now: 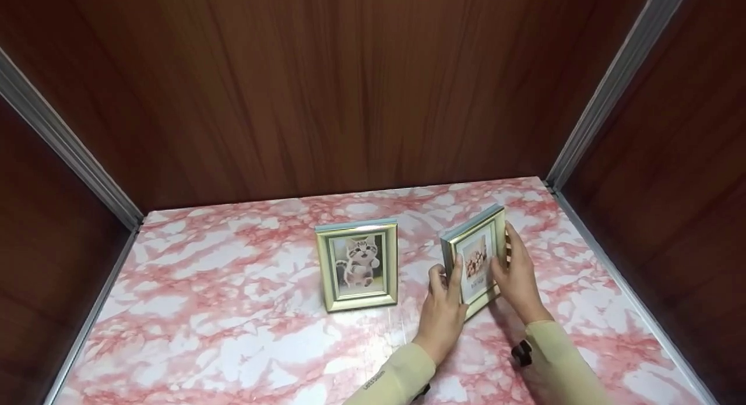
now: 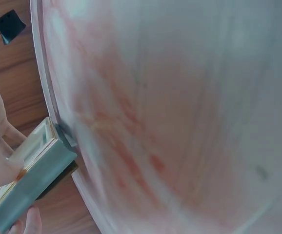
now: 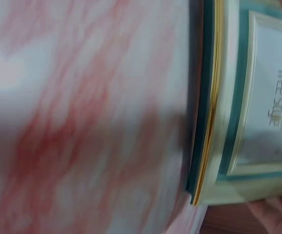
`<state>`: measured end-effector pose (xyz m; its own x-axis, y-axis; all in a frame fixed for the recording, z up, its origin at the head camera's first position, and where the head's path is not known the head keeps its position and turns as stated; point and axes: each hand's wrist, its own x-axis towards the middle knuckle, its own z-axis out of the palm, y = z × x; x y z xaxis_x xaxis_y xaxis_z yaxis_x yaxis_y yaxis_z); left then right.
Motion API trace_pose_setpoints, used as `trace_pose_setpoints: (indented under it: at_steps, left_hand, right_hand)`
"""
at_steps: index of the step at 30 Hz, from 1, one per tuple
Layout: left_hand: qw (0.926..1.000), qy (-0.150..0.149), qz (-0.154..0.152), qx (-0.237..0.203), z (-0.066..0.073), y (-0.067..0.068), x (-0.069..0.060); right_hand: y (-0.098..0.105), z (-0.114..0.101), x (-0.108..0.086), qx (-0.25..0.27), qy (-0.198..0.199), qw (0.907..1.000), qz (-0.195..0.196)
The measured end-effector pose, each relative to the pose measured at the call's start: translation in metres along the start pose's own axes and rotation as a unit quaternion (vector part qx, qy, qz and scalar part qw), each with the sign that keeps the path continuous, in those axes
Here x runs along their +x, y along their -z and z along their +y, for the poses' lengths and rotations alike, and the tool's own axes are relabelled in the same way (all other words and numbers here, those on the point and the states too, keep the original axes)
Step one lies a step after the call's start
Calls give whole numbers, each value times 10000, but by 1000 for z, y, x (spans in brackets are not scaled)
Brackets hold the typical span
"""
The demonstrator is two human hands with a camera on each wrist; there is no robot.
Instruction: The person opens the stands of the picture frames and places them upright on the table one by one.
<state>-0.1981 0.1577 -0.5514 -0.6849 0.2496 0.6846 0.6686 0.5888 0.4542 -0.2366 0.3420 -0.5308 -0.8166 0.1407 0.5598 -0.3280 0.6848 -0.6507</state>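
Note:
On the right of the head view, both hands grip a photo frame (image 1: 481, 265) with a pale gold border, standing tilted at an angle. My left hand (image 1: 441, 317) holds its left side, one finger along the front. My right hand (image 1: 518, 282) clasps the right side, thumb in front and other fingers partly hidden behind. Its printed insert bears lettering, partly legible in the right wrist view on the frame (image 3: 224, 146). In the left wrist view the frame's blue-grey side (image 2: 38, 183) shows between fingers. A second photo frame (image 1: 358, 268) with a kitten picture stands upright to the left, untouched.
A pink and white marbled tabletop (image 1: 233, 335) lies under both frames. Dark wood-grain panels (image 1: 326, 90) rise at the back and both sides, joined by grey metal corner strips (image 1: 618, 84). Black straps (image 1: 520, 354) show at the sleeves.

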Motion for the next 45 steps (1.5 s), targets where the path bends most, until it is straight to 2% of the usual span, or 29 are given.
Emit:
trace_pose_setpoints:
  at_steps: [7, 13, 15, 17, 21, 25, 28, 31, 38, 45]
  left_hand:
    - [9979, -438, -360, -328, 0, 9, -7]
    - [9887, -1247, -609, -568, -8, 25, -8]
    - [9850, -1496, -629, -581, -13, 28, -7]
    - [9838, -1594, -618, -547, -16, 31, -6]
    - [9862, -1399, -638, -606, -22, 32, -1]
    - [9904, -766, -845, -777, -27, 28, 5]
    - [9879, -411, -1142, -968, -30, 24, 9]
    - [9828, -317, -1425, -1133, -30, 20, 12]
    - [9719, -353, -1846, -1421, -27, 12, 14]
    - [9588, -129, -2295, -1671, -18, 14, 14]
  right_hand:
    - [4, 6, -6, 374, 177, 9990, -143]
    - [6, 12, -8, 547, 515, 9969, -238]
    - [7, 13, -8, 595, 490, 9967, -244]
    - [9, 12, -8, 670, 388, 9966, -275]
    - [15, -4, -8, 824, 249, 9956, -365]
    - [22, -21, -9, 917, 185, 9944, -484]
    - [24, -22, -10, 943, 160, 9941, -519]
    - [24, -21, -10, 949, 156, 9942, -487]
    - [21, -20, -10, 1189, 144, 9916, -487]
    - [19, -22, -10, 1194, 267, 9912, -514]
